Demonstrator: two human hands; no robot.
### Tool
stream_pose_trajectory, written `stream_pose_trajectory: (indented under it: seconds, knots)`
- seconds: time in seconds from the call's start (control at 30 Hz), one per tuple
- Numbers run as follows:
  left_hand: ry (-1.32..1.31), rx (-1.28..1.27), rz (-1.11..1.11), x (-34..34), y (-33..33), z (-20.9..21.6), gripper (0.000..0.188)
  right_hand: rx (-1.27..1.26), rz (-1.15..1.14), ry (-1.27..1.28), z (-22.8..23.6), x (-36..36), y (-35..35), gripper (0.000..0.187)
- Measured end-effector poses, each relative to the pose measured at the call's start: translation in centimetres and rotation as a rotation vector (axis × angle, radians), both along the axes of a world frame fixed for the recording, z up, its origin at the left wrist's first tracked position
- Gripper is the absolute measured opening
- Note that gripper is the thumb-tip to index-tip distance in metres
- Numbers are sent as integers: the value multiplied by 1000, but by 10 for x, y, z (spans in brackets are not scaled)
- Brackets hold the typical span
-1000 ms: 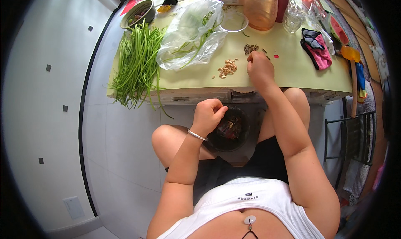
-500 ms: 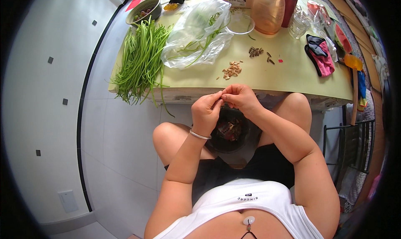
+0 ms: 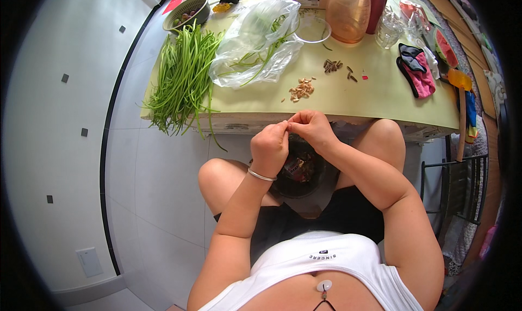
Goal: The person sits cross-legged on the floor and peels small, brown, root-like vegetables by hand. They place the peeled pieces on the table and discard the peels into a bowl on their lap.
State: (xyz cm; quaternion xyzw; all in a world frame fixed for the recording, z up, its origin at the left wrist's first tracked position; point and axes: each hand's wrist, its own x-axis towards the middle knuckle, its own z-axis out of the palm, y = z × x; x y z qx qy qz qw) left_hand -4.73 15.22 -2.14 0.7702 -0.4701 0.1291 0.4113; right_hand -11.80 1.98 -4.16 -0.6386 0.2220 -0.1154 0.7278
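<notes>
My left hand (image 3: 269,144) and my right hand (image 3: 314,130) meet fingertip to fingertip just off the table's near edge. Both are closed in a pinch; whatever lies between the fingertips is too small to make out. Beyond them on the pale yellow table (image 3: 255,101) is a small heap of light shelled kernels (image 3: 302,90). Farther back lies a little pile of dark seeds in their shells (image 3: 332,66), with several loose dark seeds (image 3: 352,75) to its right. Below my hands, between my knees, stands a dark bin (image 3: 293,189) with wrappers and scraps inside.
Long green stalks (image 3: 182,82) overhang the table's left front edge. Near them are a clear plastic bag (image 3: 255,44) and a basket (image 3: 187,14). An orange jar (image 3: 349,14), a glass (image 3: 389,33) and pink-grey cloth (image 3: 417,74) occupy the right; an orange swatter-like tool (image 3: 461,93) hangs beyond.
The fingertips remain pinched together. My left hand has turned slightly, its fingers now more curled in, and both hands have shifted a little; the piles look the same.
</notes>
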Motion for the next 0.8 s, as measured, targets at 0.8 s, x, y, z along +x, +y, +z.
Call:
stream_pose_trajectory:
  seconds: [0.8]
  knots:
    - [1454, -357, -230, 16, 9, 7, 15, 244, 165, 31, 27, -4, -11, 8]
